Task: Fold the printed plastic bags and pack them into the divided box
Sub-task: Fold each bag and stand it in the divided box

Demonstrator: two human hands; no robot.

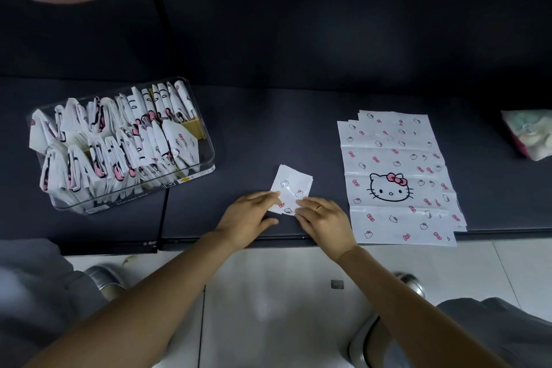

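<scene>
Dark matte table (268,134): broad and flat, carrying every item and running the full width of the view.

Flat bags (397,176): a fanned pile of thin glossy white plastic, printed with a cat face and pink bows, lying to the right of the hands with its near edge hanging just over the table's front edge. Crease lines are showing across the top sheet.

Box (206,155): clear rigid plastic, rectangular with rounded corners, sitting at left, well apart from the hands. Folded bags are standing packed on edge in its rows, crowding the rim; a yellowish divider is showing at the right end, where a little room seems left.

Folded bag (294,184): a small, slick, layered rectangle lying on the table between the box and the flat pile, its near end under both hands.

Left hand (251,221): fingers (270,196) lying fairly straight, pressing the packet's left edge.

Right hand (325,218): ring on one finger, fingers bent over the packet's right edge, pinching or pressing it; which one cannot be told.

Risks, as judgement: the slippery film is likely springing open once pressure is lifting, spoiling the fold; an arm passing could be brushing the overhanging pile and sliding sheets to the floor; forcing another packet into crowded rows could be popping neighbours out.
</scene>
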